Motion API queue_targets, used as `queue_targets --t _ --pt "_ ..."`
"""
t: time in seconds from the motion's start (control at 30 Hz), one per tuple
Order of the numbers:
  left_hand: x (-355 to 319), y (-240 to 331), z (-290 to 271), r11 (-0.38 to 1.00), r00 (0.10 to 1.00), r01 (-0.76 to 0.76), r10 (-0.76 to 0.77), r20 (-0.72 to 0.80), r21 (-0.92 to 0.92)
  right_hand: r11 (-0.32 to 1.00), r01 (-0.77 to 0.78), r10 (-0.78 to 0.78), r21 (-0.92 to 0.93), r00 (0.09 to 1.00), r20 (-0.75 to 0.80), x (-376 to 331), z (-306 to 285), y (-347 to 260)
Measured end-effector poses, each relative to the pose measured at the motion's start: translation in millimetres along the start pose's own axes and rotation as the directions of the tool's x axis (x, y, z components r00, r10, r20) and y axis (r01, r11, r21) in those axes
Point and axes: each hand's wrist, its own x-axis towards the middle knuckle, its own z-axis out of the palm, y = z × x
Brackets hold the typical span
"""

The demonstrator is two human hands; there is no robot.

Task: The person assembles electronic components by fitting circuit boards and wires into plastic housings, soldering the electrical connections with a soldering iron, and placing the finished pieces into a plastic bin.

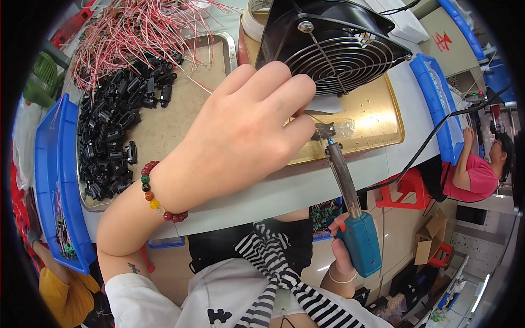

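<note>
My right hand (343, 254) is wrapped around the teal handle of a soldering gun (363, 240). Its long metal barrel points up and away, and the tip meets a small black part (326, 130) on the gold tray (377, 123). My left hand (251, 123) reaches over from the left with curled fingers, its fingertips beside that same part. The back of the hand hides what those fingers pinch. A thin dark strand shows between the left fingers and the tip.
Just beyond my hands stands a black fan (339, 54) with a wire grille. To the left, a metal tray (164, 131) holds black plastic parts (112, 131) and red-and-white wires (142, 38). Blue bins (63, 180) flank the table. A black cable (432, 134) crosses at right; co-workers sit on both sides.
</note>
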Motion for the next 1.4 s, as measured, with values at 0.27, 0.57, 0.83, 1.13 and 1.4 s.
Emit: queue_targets --t 0.27,0.57,0.83,1.13,1.4 --pt "-0.4 -0.7 0.8 0.999 1.0 0.001 -0.001 -0.002 -0.04 0.986 -0.07 0.08 0.148 0.995 -0.061 -7.4 2.2 -1.1" --pt "-1.6 -1.4 2.5 0.999 1.0 -0.005 0.004 -0.027 -0.043 0.993 -0.018 0.015 0.119 1.0 0.026 -10.1 -3.1 8.7" --pt "-1.7 -1.9 2.8 0.999 1.0 -0.004 0.003 -0.031 -0.036 0.992 -0.035 0.035 0.125 0.999 0.01 -11.6 -3.6 9.7" --pt "-2.0 -1.9 2.6 0.999 0.999 -0.002 0.0 -0.042 -0.035 1.0 -0.002 0.002 0.016 1.0 0.026 -8.5 -4.5 9.0" --pt "2.8 -0.6 5.2 0.999 0.999 -0.015 0.013 -0.037 -0.043 0.995 -0.042 0.043 0.085 0.999 -0.001 -1.5 3.2 -3.1"
